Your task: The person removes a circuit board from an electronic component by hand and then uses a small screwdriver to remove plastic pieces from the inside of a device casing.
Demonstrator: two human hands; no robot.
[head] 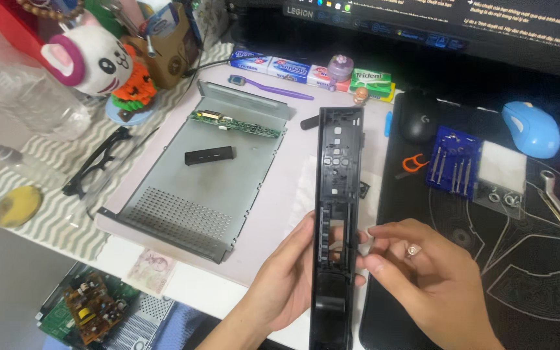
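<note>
My left hand (280, 279) grips a long black plastic panel (338, 175) near its lower end, holding it lengthwise away from me. The panel shows its inner side with ribs and cut-out slots. My right hand (422, 279) touches the panel's right edge with thumb and fingertips beside a rectangular opening; a ring is on one finger. To the left lies a grey metal chassis plate (183, 194) with a green circuit strip (234, 123) along its far end and a small black plastic piece (209, 155) on it.
A blue screwdriver set (452, 162), an orange tool (413, 163), a black mouse (418, 116) and a blue mouse (531, 128) sit on the dark mat at right. A brown circuit board (92, 311) lies lower left; a plush toy (92, 58), glasses (95, 162) and chewing-gum packs (319, 72) stand behind.
</note>
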